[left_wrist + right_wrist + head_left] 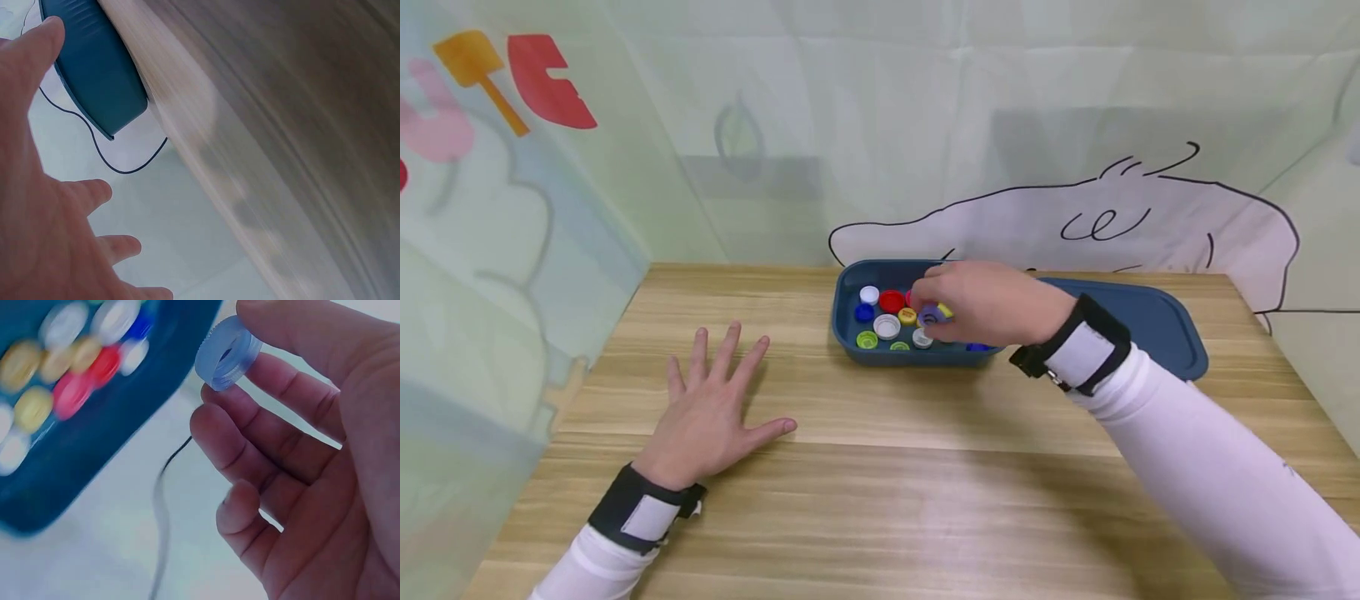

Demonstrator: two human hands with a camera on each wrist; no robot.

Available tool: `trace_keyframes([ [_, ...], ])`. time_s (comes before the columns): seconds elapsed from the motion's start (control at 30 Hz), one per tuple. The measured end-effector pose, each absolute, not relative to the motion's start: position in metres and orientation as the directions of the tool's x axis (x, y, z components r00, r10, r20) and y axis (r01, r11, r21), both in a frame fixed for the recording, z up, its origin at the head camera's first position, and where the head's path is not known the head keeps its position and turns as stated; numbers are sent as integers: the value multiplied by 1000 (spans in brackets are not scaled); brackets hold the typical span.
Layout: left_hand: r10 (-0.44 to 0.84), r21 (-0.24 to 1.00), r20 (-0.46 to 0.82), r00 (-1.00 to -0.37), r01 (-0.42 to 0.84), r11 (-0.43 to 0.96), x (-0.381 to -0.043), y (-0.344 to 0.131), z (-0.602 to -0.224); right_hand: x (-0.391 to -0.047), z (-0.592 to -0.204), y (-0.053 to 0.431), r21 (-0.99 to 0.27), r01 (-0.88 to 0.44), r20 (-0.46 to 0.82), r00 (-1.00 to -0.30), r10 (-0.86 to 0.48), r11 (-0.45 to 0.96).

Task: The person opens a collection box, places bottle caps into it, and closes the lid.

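My right hand [985,304] is over the dark blue box [917,358], pinching a translucent pale blue bottle cap [219,356] between thumb and fingers. Inside the box lie many bottle caps, among them a red cap [892,301], a white cap [887,326], a blue cap [864,312] and a green cap [867,339]. Part of the box's right side is hidden behind the hand. My left hand [703,421] is spread on the wooden table, left of the box, fingers apart and holding nothing.
A dark blue lid [1157,325] lies on the table [865,500] to the right of the box, partly behind my right wrist. Behind the table hangs a printed cloth [880,142], close to the box's back edge; another printed panel stands at the left.
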State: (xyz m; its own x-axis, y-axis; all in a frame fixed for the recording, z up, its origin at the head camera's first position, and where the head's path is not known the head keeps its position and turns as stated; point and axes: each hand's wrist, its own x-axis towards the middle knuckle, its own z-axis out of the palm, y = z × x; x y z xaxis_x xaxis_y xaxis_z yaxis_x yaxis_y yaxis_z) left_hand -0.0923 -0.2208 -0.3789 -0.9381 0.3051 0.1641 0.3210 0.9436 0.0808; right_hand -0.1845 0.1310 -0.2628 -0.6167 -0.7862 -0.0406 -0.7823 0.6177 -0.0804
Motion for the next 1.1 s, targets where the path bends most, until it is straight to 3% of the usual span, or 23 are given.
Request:
trace_keyframes([
  [0.13, 307, 73, 157, -939, 321, 944, -91, -221, -379, -205, -272, 155, -95, -693, -91, -709, -700, 715],
  [0.3, 305, 73, 151, -940, 318, 945, -91, -220, -378, -218, -288, 173, -109, -629, -145, -756, -638, 770],
  [0.67, 303, 80, 153, -941, 317, 945, -91, -219, -376, -227, -305, 185, -156, -582, -169, -780, -602, 798],
  [1.1, 301, 77, 158, -940, 316, 946, -92, -217, -376, -224, -287, 221, -205, -566, -81, -803, -591, 798],
])
